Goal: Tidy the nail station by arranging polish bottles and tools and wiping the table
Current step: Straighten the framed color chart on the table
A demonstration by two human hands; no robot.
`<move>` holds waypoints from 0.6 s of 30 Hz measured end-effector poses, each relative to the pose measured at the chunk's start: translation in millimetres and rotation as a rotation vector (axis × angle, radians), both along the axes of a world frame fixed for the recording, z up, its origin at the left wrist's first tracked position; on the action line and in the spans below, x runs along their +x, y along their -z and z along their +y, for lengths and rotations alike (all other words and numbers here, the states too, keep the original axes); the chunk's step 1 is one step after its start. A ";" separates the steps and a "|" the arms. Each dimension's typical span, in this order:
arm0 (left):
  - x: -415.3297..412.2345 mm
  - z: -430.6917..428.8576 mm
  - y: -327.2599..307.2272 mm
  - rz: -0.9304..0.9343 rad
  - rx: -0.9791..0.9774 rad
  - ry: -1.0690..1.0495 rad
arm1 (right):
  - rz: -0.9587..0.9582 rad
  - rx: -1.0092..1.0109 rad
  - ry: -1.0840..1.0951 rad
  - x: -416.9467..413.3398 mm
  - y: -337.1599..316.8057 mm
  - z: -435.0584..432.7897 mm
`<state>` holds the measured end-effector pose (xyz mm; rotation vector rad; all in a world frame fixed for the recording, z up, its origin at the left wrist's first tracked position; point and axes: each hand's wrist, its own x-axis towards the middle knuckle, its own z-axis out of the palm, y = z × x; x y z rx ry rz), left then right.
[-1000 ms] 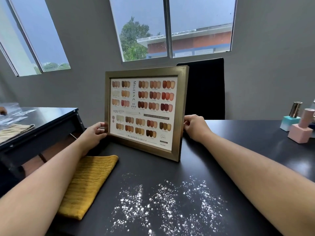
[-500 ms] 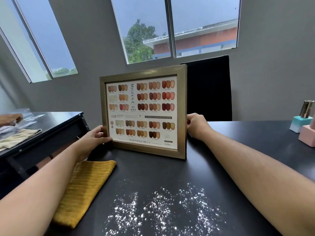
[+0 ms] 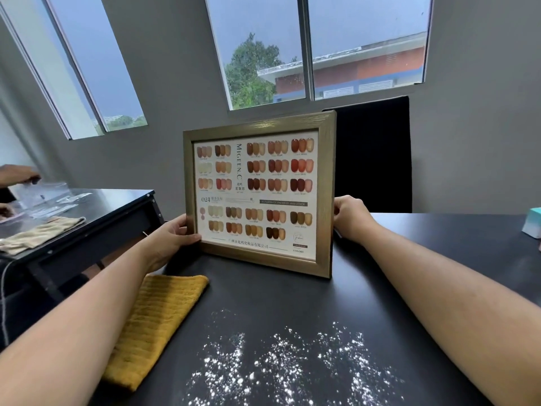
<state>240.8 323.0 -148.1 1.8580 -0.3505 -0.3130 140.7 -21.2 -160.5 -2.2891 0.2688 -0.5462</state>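
Gripping framed colour chart upright at far table centre: left hand fingers curling round left edge, right hand clasping right edge, steadying it clear of powder; yellow cloth lying beside.

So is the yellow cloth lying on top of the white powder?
No, the yellow cloth lies left of the white powder, apart from it.

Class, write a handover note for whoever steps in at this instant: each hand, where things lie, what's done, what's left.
Left hand grips the framed colour chart by its left edge; right hand grips the right edge.
Chart upright over the black table.
Yellow cloth lies flat, near left.
White powder scattered in front.
Teal bottle base far right.
Done: nothing wiped.
Left: place chart, wipe powder, arrange bottles.
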 end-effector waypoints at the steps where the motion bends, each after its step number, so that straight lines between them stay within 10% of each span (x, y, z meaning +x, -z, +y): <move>1: -1.6 -0.8 0.5 -0.013 0.001 -0.012 | -0.001 0.008 -0.005 0.9 0.2 -0.6; 18: -16.6 -5.8 4.2 -0.110 0.098 -0.131 | -0.025 0.010 -0.047 5.2 1.8 -8.7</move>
